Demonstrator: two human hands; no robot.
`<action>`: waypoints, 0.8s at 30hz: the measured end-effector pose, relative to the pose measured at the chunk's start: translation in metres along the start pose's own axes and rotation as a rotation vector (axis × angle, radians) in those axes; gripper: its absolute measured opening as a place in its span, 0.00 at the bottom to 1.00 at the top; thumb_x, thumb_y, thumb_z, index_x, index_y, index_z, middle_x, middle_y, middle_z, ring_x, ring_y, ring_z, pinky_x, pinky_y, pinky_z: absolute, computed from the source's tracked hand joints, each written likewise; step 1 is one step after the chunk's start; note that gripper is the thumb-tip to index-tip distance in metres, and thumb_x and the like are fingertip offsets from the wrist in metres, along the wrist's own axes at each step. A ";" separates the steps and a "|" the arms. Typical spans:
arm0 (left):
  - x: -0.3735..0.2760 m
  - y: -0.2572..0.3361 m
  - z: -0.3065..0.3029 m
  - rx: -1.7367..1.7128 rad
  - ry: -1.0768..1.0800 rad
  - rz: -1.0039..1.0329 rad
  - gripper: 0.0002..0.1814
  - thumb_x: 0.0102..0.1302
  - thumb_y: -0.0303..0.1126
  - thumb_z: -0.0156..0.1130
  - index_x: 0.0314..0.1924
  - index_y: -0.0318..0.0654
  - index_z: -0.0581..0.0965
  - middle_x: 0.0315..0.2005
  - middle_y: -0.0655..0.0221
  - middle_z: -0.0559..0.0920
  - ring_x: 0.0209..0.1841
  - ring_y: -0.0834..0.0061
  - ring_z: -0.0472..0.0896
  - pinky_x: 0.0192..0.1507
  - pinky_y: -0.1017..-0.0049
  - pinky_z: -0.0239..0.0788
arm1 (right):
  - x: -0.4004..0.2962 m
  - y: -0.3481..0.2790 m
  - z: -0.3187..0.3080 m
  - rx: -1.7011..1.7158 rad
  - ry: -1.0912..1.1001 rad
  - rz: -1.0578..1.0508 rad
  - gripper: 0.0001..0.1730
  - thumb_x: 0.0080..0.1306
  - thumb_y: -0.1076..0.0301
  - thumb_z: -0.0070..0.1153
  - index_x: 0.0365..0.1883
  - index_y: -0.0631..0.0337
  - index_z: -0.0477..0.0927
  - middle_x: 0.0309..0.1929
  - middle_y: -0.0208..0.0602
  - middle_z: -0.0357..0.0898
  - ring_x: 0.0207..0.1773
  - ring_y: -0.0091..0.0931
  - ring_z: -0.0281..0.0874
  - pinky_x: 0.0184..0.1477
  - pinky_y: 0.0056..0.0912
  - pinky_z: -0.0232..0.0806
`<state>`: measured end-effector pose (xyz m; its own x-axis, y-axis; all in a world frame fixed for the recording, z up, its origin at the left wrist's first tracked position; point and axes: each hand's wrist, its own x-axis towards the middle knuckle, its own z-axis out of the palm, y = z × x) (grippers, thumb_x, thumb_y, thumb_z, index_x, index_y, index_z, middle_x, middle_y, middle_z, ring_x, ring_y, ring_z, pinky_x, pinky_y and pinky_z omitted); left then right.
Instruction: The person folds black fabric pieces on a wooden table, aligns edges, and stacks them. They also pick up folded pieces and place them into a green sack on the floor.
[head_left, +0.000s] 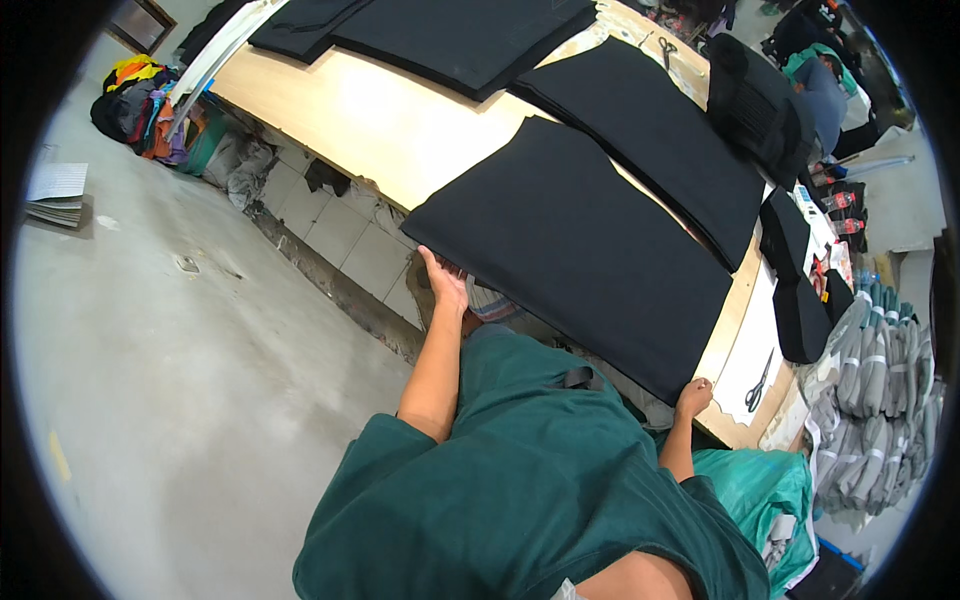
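Note:
A stack of black cut fabric panels (577, 225) lies along the near edge of the wooden table (352, 97). At its left corner my left hand (448, 281) is palm up with the fingers under the edge; whether they grip the cloth is hidden. My right hand (696, 396) has curled fingers at the near right corner, touching the cloth; its grip is not clear. Beyond, separated by a narrow gap, lies a second black fabric stack (652, 135). More black fabric (465, 37) covers the table's far side.
Black-handled scissors (757, 390) lie on white paper at the right end, near folded black pieces (799, 315). Another pair of scissors (666, 51) lies at the far edge. Bundled grey garments (874, 382) and a green plastic sack (757, 487) are at the right. A person (821, 97) is at upper right.

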<state>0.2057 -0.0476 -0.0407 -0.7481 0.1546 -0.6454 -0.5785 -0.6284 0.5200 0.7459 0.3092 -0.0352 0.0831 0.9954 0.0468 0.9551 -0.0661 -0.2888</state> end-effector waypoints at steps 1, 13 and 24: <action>0.002 0.003 0.002 0.049 0.000 0.045 0.51 0.75 0.74 0.60 0.78 0.38 0.68 0.73 0.60 0.74 0.72 0.62 0.73 0.77 0.57 0.60 | -0.005 -0.007 0.002 -0.015 0.022 0.010 0.25 0.79 0.59 0.48 0.63 0.69 0.83 0.55 0.66 0.86 0.58 0.57 0.85 0.62 0.62 0.73; 0.011 0.002 0.017 0.100 0.193 0.315 0.29 0.75 0.46 0.74 0.65 0.33 0.79 0.59 0.59 0.86 0.60 0.62 0.85 0.65 0.61 0.76 | -0.036 -0.054 -0.014 0.028 -0.070 0.091 0.34 0.87 0.40 0.36 0.59 0.64 0.81 0.54 0.63 0.88 0.59 0.59 0.84 0.62 0.63 0.71; 0.030 0.036 0.015 0.142 0.071 0.250 0.46 0.73 0.47 0.78 0.78 0.25 0.67 0.73 0.52 0.77 0.73 0.56 0.77 0.75 0.57 0.68 | -0.048 -0.065 -0.021 0.099 -0.010 0.024 0.38 0.88 0.42 0.37 0.51 0.70 0.86 0.51 0.67 0.88 0.56 0.62 0.85 0.60 0.65 0.72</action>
<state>0.1580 -0.0543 -0.0334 -0.8515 -0.0488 -0.5221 -0.4223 -0.5264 0.7379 0.6855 0.2645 0.0014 0.1024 0.9943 0.0296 0.9200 -0.0834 -0.3830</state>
